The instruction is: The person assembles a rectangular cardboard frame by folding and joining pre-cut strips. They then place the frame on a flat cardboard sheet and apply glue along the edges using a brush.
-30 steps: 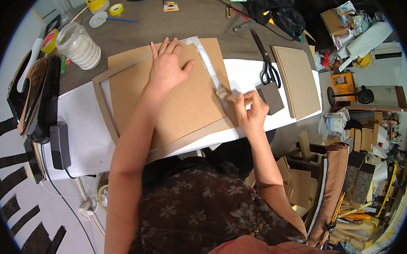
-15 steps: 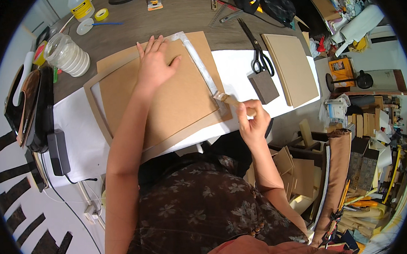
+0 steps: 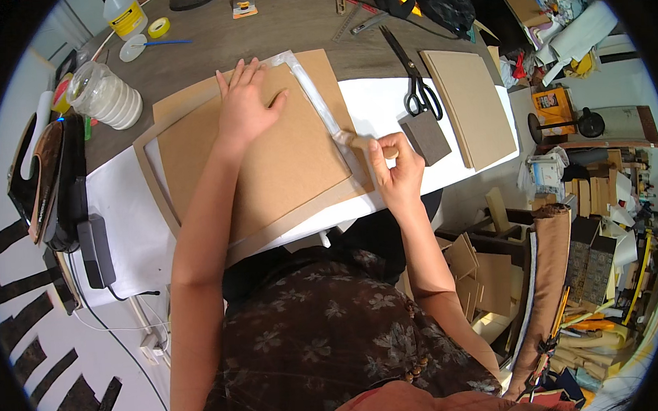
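Observation:
My left hand (image 3: 247,114) lies flat with its fingers spread on a brown board (image 3: 286,167), near its far edge. Under that board shows a second brown sheet (image 3: 327,68), with a border strip (image 3: 300,216) around the near and left sides. A whitish wet-looking band (image 3: 312,89) runs along the board's right edge. In my right hand (image 3: 402,173) is a brush (image 3: 359,141) with a wooden handle, its bristles touching the lower part of that band. My fingers are wrapped round the handle.
Black scissors (image 3: 414,82), a dark grey block (image 3: 426,138) and a stack of greyish boards (image 3: 469,109) sit to the right on white paper. A jar of whitish stuff (image 3: 107,98), a bottle (image 3: 125,15) and yellow tape (image 3: 159,27) stand far left. A black device (image 3: 58,182) borders the left side.
My right hand has moved the brush up and slightly left along the whitish band. My left hand stays pressed on the board.

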### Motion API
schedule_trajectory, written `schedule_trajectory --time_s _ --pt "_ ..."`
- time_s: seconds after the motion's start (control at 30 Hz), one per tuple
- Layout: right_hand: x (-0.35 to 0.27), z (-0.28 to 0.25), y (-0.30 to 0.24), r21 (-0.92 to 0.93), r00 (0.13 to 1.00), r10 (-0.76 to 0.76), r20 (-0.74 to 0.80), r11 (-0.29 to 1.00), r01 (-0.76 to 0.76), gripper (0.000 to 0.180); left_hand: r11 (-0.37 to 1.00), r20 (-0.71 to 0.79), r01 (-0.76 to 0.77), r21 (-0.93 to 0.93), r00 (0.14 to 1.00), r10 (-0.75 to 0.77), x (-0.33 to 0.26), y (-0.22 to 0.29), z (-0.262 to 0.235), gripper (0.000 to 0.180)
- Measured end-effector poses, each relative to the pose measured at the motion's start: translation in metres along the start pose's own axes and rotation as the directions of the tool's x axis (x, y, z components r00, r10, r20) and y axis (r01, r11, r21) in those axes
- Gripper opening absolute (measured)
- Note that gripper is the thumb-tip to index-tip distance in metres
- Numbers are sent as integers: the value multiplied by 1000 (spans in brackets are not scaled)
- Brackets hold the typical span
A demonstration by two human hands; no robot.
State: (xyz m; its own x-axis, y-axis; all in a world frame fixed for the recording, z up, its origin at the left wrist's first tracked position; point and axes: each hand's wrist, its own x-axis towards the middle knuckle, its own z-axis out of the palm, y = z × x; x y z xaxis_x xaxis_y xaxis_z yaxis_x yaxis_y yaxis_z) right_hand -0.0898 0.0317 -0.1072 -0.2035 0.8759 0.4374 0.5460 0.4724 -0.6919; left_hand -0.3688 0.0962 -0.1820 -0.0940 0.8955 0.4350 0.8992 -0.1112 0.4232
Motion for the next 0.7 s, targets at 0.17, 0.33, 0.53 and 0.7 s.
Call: schedule_trajectory --time_s 0.17,0.33,0.53,0.7 --pt "-22 -27 -9 -152 999 -43 31 987 48 26 1000 -33 -16 4 999 16 -2 0 2 59" --pt "-36 -37 -13 -45 995 -41 -92 998 37 28 1000 -36 -23 15 999 23 -1 -1 3 57" --pt "-37 -34 -8 -85 997 -67 -33 994 63 29 1000 -36 -19 9 999 19 -1 -1 3 58" --pt "-47 -32 -3 -1 997 -18 -75 1000 18 28 1000 -45 -23 9 999 23 -1 -1 3 59"
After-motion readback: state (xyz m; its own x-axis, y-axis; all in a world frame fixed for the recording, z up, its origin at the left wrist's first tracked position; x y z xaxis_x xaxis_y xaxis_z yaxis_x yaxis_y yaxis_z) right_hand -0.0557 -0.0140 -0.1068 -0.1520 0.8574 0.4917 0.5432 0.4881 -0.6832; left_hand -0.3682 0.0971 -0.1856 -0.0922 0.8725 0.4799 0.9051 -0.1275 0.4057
